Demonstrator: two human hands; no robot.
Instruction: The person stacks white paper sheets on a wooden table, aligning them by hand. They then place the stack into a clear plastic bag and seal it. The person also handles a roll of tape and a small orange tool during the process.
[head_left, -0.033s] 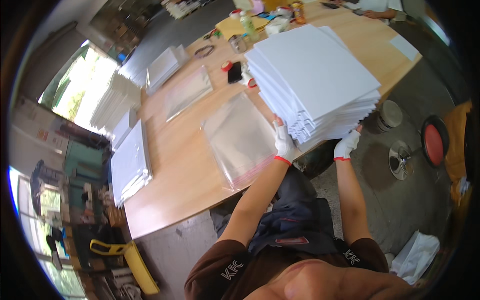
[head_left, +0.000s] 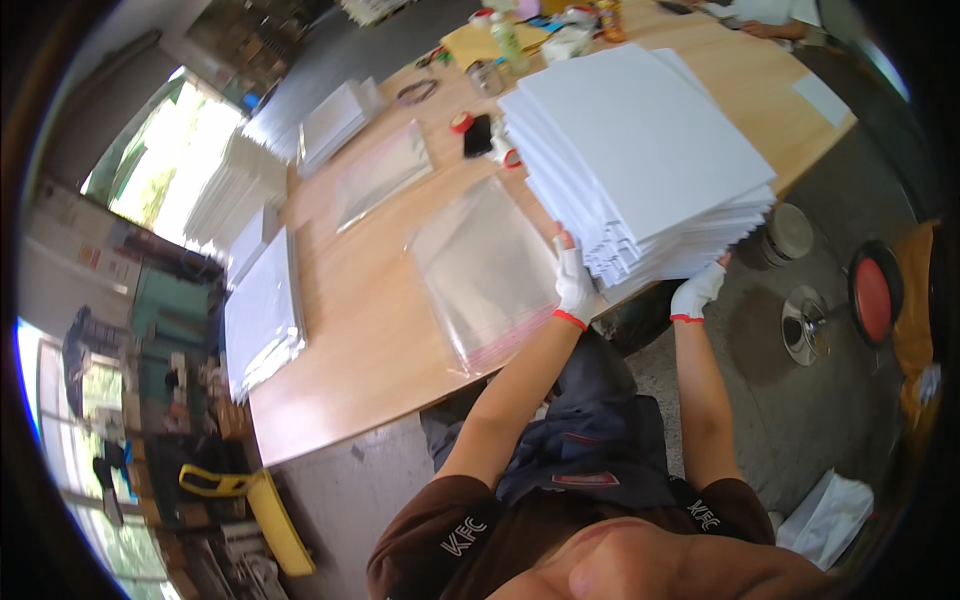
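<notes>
A tall, uneven stack of white boards or thick sheets [head_left: 650, 150] lies at the right side of the wooden table, its near end by the table edge. My left hand [head_left: 574, 280], in a white fingerless glove with a red cuff, grips the stack's near left corner, thumb up along its side. At the near right corner is my right hand [head_left: 697, 292], gloved the same way, holding the stack's edge with its fingers partly hidden. Just left of my left hand lies a pile of clear plastic bags [head_left: 485, 265] with a pink strip along the near end.
Wrapped white packs [head_left: 265, 310] lie at the table's left edge. More clear bags [head_left: 385, 175], a black phone [head_left: 478, 136] and red tape [head_left: 461, 122] lie farther back. A stool [head_left: 805, 325] stands on the right floor. Another person's hand [head_left: 765, 28] rests at the far right.
The view has shifted slightly, moving the table and stack a little to the right in the picture. Both hands remain at the stack's near corners.
</notes>
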